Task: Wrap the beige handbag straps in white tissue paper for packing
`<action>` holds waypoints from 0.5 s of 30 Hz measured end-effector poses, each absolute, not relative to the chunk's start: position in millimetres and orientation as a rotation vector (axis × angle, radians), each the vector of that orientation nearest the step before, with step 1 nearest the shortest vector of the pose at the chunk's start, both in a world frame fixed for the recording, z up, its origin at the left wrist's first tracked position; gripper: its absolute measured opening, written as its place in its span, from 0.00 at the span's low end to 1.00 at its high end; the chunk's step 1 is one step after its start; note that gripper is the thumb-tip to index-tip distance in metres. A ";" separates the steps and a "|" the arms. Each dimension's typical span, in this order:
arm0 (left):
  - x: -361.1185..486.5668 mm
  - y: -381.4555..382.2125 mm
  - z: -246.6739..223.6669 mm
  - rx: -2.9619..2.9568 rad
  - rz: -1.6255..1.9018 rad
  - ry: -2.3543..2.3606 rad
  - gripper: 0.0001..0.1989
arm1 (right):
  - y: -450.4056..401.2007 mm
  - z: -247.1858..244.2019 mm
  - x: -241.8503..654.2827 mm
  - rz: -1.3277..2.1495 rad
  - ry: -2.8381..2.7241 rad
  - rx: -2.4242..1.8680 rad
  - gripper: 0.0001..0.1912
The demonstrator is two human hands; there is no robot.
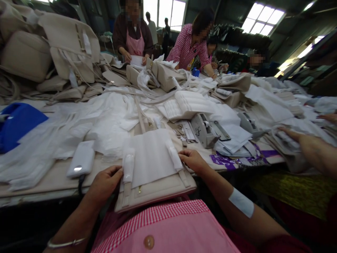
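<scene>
A beige handbag [160,193] lies at the table's front edge, against the pink apron, with a white foam sheet [150,154] spread over its upper part. Two bag straps are wrapped in white: a left wrapped strap [129,167] and a right wrapped strap [174,157]. My left hand [106,182] is closed at the bag's left side, thumb and fingers by the left wrap. On the other side, my right hand [194,161] pinches at the edge beside the right wrap. Which layer its fingertips grip is hard to tell.
A white power bank [81,160] with a cable lies left, near a blue tape dispenser [22,124]. Right of the bag stand a grey tape dispenser [204,130] and small beige pieces. Beige bags [70,45] pile up behind. Co-workers stand opposite; another person's hands work at right.
</scene>
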State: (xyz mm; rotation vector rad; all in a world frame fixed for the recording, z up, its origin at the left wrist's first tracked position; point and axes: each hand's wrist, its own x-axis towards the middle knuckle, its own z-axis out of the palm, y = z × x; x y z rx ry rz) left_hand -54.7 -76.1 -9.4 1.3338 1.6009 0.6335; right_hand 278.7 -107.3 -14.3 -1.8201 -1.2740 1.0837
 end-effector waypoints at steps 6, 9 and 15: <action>-56.3 -77.4 -17.5 1.420 0.541 1.597 0.14 | -115.8 -16.5 284.0 1.385 -1.161 -1.876 0.12; -57.7 -79.6 -18.2 1.432 0.483 1.557 0.14 | -122.5 -20.5 288.5 1.461 -1.133 -1.823 0.14; -62.4 -89.0 -13.3 1.425 0.357 1.479 0.12 | -133.6 -18.8 293.9 1.411 -1.388 -1.858 0.18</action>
